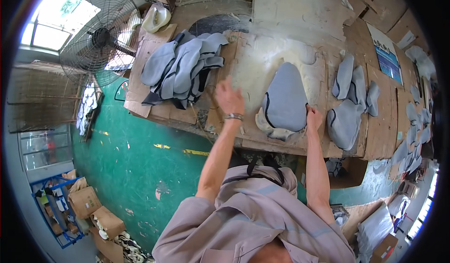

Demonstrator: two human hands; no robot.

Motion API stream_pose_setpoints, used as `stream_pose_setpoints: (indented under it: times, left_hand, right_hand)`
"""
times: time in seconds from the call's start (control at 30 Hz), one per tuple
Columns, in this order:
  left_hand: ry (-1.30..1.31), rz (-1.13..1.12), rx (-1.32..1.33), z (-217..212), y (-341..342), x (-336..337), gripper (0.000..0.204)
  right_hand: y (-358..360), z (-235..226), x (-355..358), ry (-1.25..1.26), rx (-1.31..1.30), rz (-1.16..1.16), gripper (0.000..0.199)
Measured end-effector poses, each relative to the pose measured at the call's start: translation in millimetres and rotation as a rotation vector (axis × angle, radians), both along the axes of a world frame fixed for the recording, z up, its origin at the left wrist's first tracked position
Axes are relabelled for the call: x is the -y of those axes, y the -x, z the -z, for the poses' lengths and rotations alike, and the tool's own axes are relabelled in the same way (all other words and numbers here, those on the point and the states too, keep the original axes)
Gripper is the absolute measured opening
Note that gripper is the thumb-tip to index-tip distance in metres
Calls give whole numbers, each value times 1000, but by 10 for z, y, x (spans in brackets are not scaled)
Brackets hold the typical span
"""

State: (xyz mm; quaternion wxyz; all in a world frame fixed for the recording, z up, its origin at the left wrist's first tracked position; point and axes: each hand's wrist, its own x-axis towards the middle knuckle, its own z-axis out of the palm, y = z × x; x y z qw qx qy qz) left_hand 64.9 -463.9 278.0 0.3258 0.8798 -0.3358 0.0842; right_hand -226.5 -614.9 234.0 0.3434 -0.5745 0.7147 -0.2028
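Observation:
A grey fabric cover, teardrop-shaped with black edging, lies on the cardboard-topped bench in front of me. From under its near edge shows a cream foam pad. My right hand is closed in a pinch on the cover's right edge, near its black trim. My left hand hovers over the bench left of the cover, apart from it; its fingers look spread and somewhat blurred, with nothing visible in them. Beyond that hand, to the left, is a heaped pile of similar grey covers.
Several grey covered pieces lie on the cardboard at right, with more farther along. A cream foam piece sits at the back left beside a large caged fan. Pale powder or residue coats the bench's middle. Open cardboard box below the bench.

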Motion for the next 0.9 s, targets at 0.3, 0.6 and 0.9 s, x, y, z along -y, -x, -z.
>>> stream_pose_setpoints:
  times: [0.3,0.6,0.9]
  left_hand:
    - [-3,-218,314,-689,-1974,-592,19]
    - [261,274,71,-1996,-58,-294,18]
    - [381,436,-352,-1717,1007,-978,48]
  right_hand:
    - [-74,-332,-390,371,268,-64,26]
    - [-1539,-1892,-1128,-95,1122,-525,33]
    - [-879,-2001,-987,-269,1230,-17,36]
